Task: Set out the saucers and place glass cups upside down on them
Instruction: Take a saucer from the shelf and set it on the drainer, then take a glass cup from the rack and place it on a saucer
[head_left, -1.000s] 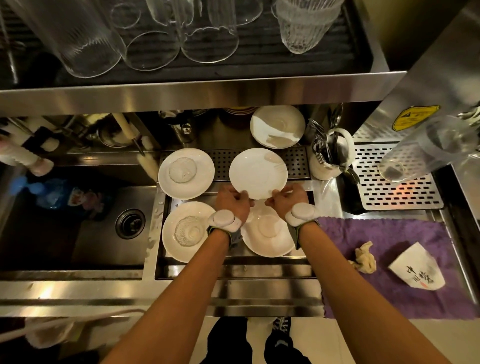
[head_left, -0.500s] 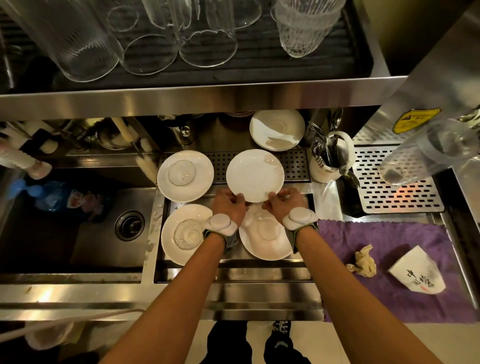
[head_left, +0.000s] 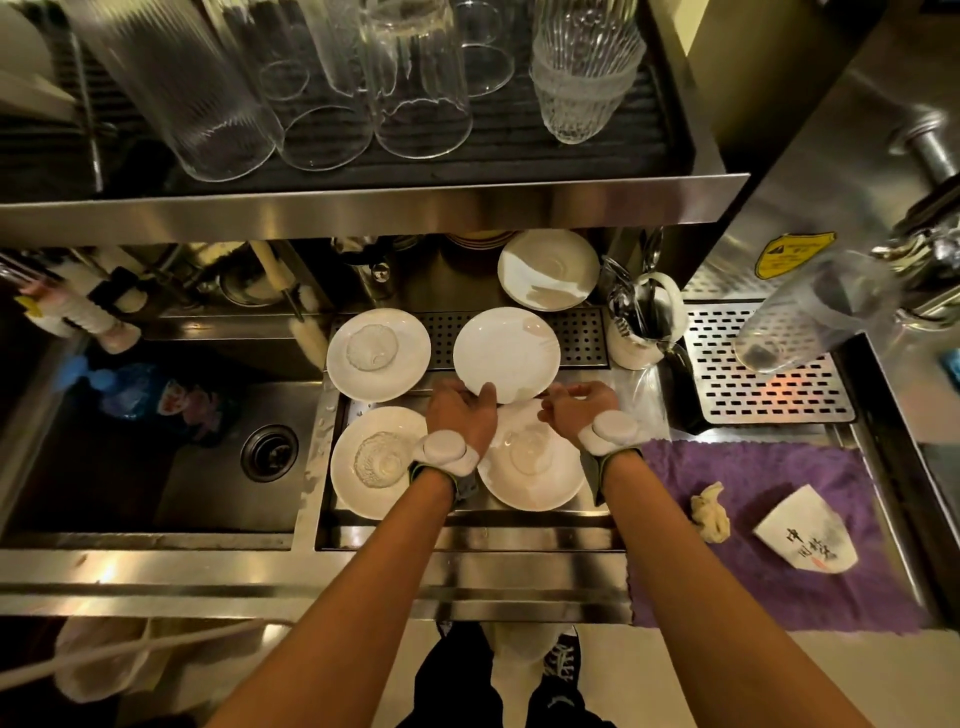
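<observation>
Steel counter (head_left: 363, 571); left hand (head_left: 460, 418) pinches bare saucer (head_left: 506, 353); right hand (head_left: 579, 408) loosely curled beside it, grip unclear.

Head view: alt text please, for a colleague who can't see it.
The left hand holds the near rim of a bare saucer on the steel counter, the right hand beside it. Three neighbouring saucers each carry an upside-down glass cup.

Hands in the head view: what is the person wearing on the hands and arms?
Both forearms are bare, with no sleeves. The left hand and right hand are ungloved. Each wrist carries a dark strap with a green edge, topped by a rounded white puck-shaped device. No cables or markings show on them.
</observation>
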